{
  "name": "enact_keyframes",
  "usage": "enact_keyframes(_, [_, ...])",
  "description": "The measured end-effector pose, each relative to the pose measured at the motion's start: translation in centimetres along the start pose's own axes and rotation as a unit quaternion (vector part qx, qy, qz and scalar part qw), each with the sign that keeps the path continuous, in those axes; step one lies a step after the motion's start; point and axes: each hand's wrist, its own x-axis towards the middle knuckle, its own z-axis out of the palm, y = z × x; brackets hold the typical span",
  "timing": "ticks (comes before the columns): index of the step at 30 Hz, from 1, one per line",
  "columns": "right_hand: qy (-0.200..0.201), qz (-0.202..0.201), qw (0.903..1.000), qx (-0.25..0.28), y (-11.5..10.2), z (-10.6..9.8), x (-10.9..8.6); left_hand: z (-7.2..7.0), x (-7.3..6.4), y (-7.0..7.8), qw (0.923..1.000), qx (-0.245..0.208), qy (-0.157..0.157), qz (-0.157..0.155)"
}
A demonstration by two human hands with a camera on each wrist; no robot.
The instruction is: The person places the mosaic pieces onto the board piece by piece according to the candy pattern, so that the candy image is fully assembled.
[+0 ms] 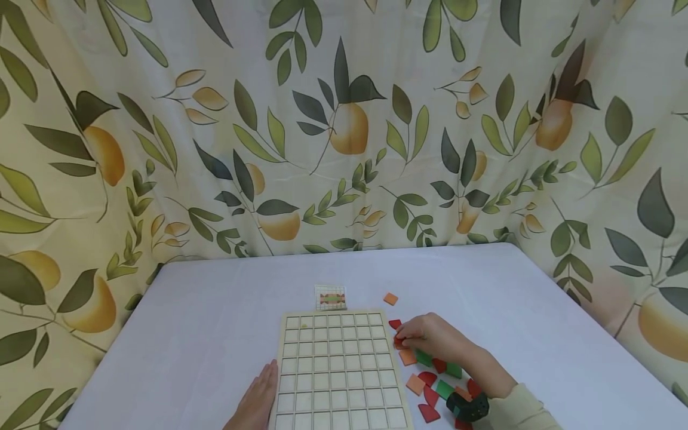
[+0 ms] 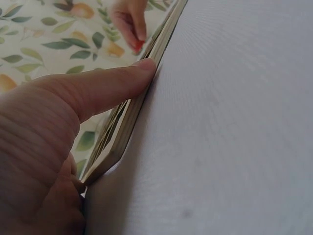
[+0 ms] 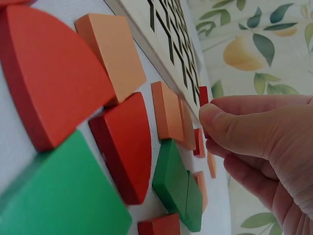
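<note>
I see the left hand (image 1: 255, 391) straight-fingered against the grid board (image 1: 337, 363), the right hand (image 1: 432, 335) pinching a red piece (image 3: 203, 95), lengthwise upright in its wrist view.

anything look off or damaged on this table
A small yellowish mark sits in the top row of the grid board, second square from the left; the others look plain. Stain or wood knot, I cannot tell. One orange piece also lies apart, beyond the other loose pieces. Nothing looks spilled.

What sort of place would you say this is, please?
Probably an indoor tabletop puzzle corner: there's a white-covered table, a fruit-patterned curtain behind it, and a grid board with coloured blocks beside it.
</note>
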Motion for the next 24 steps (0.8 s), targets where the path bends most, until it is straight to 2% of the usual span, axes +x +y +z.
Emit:
enact_keyframes(6, [0.006,-0.025,0.9996,0.013,-0.1,0.7,0.3,0.1,0.0,0.1,0.9998,-0.016,-0.005,-0.006])
enact_keyframes(12, [0.015,-0.051,0.9984,-0.018,-0.7,1.2,0.8,0.1,0.0,0.1,0.9998,-0.018,-0.006,-0.007])
enact_keyframes(18, [0.01,-0.06,0.9975,-0.035,-1.3,1.6,1.2,0.2,-0.1,0.1,0.9997,-0.021,-0.002,-0.013])
enact_keyframes(24, [0.005,-0.048,0.9982,-0.036,-1.4,2.0,1.3,0.1,-0.1,0.2,0.9996,-0.02,-0.008,-0.018])
